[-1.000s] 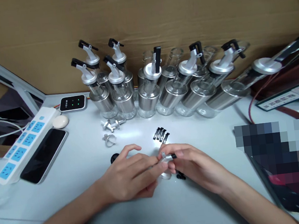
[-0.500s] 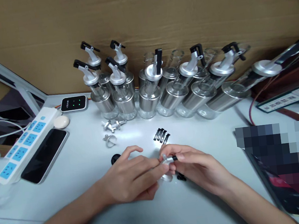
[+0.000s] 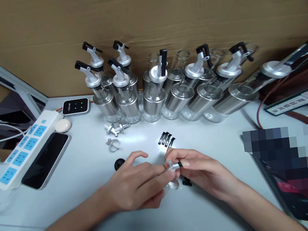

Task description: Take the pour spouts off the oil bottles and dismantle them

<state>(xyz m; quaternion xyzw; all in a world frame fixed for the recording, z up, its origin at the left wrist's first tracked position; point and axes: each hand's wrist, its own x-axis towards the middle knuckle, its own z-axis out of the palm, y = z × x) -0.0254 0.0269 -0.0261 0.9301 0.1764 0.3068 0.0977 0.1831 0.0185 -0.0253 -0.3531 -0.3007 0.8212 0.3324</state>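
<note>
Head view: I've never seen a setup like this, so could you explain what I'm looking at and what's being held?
There is no robot here: these are a person's two bare hands. Every picture comes from one camera worn on the head, looking forward and down.

The left hand and right hand meet around a small silver spout piece, with the right thumb at its black tip.

On the pale table lie small black strips, loose silver parts and a round black part. Behind them stand glass bottles with metal sleeves, many topped with silver-and-black spouts. To the left are a phone and a power strip. A patch at the right is pixelated, so I can't tell what it hides.
</note>
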